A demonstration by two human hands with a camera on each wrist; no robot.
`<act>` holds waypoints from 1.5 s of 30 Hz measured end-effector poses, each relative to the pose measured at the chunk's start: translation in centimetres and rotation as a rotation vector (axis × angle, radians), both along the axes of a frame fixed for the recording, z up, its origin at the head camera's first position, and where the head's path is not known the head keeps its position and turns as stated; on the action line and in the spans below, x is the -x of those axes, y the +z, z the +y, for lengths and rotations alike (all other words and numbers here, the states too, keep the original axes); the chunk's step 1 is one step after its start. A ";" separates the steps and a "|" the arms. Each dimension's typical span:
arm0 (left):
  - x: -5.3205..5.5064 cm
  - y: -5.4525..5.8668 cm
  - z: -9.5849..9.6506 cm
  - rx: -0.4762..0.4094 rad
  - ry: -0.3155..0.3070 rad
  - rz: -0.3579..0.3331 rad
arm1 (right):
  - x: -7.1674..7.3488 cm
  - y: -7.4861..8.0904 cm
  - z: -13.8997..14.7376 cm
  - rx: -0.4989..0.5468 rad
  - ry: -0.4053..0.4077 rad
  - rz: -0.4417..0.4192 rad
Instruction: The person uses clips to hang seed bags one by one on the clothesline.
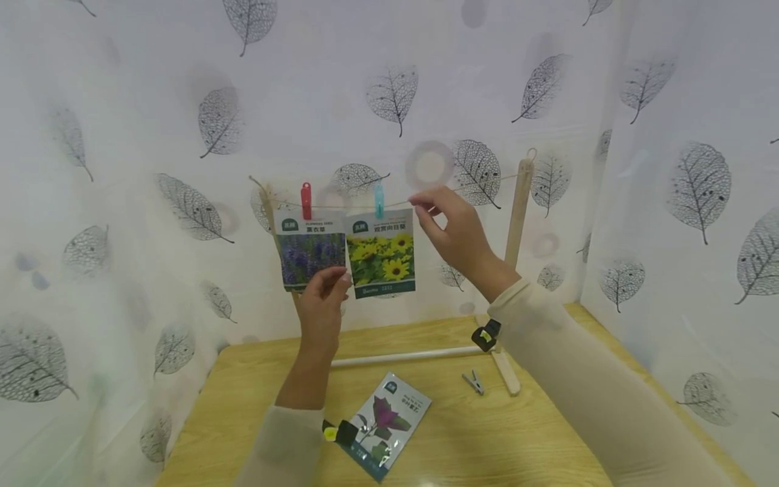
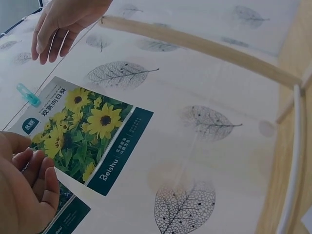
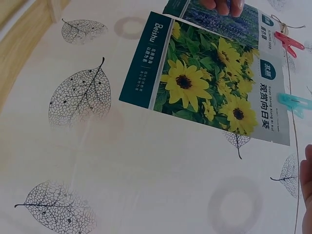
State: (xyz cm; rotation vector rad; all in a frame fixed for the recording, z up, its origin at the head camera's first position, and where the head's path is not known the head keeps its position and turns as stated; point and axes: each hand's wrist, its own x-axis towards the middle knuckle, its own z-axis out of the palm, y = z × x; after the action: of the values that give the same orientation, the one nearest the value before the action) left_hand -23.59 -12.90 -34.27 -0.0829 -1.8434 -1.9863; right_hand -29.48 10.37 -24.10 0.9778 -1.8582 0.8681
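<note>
A sunflower seed packet (image 1: 383, 253) hangs from the string (image 1: 398, 203) by a teal clothespin (image 1: 379, 201). To its left, a red clothespin (image 1: 307, 201) holds a lavender seed packet (image 1: 312, 253). My left hand (image 1: 325, 297), fingers loosely bent, is where the two packets meet; its fingertips overlap the lavender packet in the right wrist view. My right hand (image 1: 453, 226) is raised just right of the sunflower packet, its index fingertip right at the string. In the left wrist view, the fingers of the right hand (image 2: 61, 31) hang relaxed beside the string.
Wooden posts (image 1: 518, 213) hold up the string at both ends, with a white rod (image 1: 408, 356) low between them. On the wooden table (image 1: 487, 433) lie a seed packet with a purple flower (image 1: 385, 426) and a grey clothespin (image 1: 473, 382). A leaf-print curtain (image 1: 341, 81) hangs behind.
</note>
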 end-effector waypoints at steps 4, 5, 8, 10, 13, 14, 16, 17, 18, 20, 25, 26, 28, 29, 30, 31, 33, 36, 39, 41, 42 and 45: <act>-0.3 0.1 0.1 0.007 -0.011 -0.013 | -0.1 -0.5 0.3 -0.006 -0.021 -0.004; -0.3 0.0 0.1 0.009 -0.012 -0.017 | -0.1 -0.6 0.4 -0.005 -0.024 -0.004; -0.4 -0.1 0.1 0.015 -0.011 -0.029 | -0.2 -1.0 0.5 0.000 -0.030 -0.024; -0.4 -0.3 0.1 0.014 -0.013 -0.034 | -0.3 -1.3 0.6 0.003 -0.030 -0.040; -0.3 -0.5 0.0 0.010 -0.022 -0.035 | -0.4 -1.6 0.7 0.008 -0.023 -0.057; -0.3 -0.6 0.0 0.009 -0.024 -0.036 | -0.4 -1.7 0.7 0.009 -0.019 -0.059; -0.4 -0.7 0.0 0.010 -0.026 -0.039 | -0.5 -1.9 0.8 0.013 -0.009 -0.068; -0.4 -0.7 0.0 0.012 -0.027 -0.040 | -0.5 -2.0 0.8 0.013 -0.009 -0.072; -0.4 -0.7 0.0 0.016 -0.027 -0.043 | -0.5 -2.1 0.9 0.012 -0.008 -0.076; -0.6 -0.7 0.0 0.020 -0.030 -0.044 | -0.4 -2.4 1.0 0.014 -0.009 -0.087; -0.5 -0.9 0.0 0.021 -0.049 -0.041 | -0.3 -3.0 1.3 0.020 -0.009 -0.105; -0.5 -1.0 -0.1 0.020 -0.051 -0.043 | -0.3 -3.1 1.4 0.021 -0.008 -0.107; -0.5 -1.1 -0.1 0.016 -0.056 -0.039 | -0.3 -3.3 1.5 0.026 -0.004 -0.110; -0.5 -1.1 -0.1 0.017 -0.057 -0.041 | -0.3 -3.4 1.5 0.029 -0.003 -0.112; -0.5 -1.2 -0.1 0.016 -0.057 -0.042 | -0.3 -3.5 1.6 0.030 -0.003 -0.112; -0.5 -1.2 -0.1 0.017 -0.057 -0.045 | -0.3 -3.6 1.6 0.031 0.000 -0.112; -0.5 -1.2 0.0 0.017 -0.056 -0.051 | -0.3 -3.8 1.8 0.034 0.002 -0.114; -0.6 -1.2 0.0 0.018 -0.053 -0.064 | -0.3 -4.0 2.0 0.029 0.006 -0.129; -0.7 -1.2 0.1 0.018 -0.055 -0.081 | -0.5 -4.3 2.2 0.017 0.003 -0.146; -0.7 -1.2 0.1 0.016 -0.063 -0.091 | -0.6 -4.5 2.3 0.008 0.003 -0.156; -0.7 -1.2 0.1 0.016 -0.066 -0.098 | -0.6 -4.6 2.4 0.004 0.002 -0.159; -0.7 -1.3 0.2 0.020 -0.078 -0.104 | -0.7 -4.8 2.5 0.002 0.006 -0.164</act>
State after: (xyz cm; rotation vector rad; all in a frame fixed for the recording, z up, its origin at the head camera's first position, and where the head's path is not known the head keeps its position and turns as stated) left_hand -22.85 -12.73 -35.54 -0.0600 -1.9533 -2.0604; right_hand -28.79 12.90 -28.93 0.9352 -1.9924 0.9790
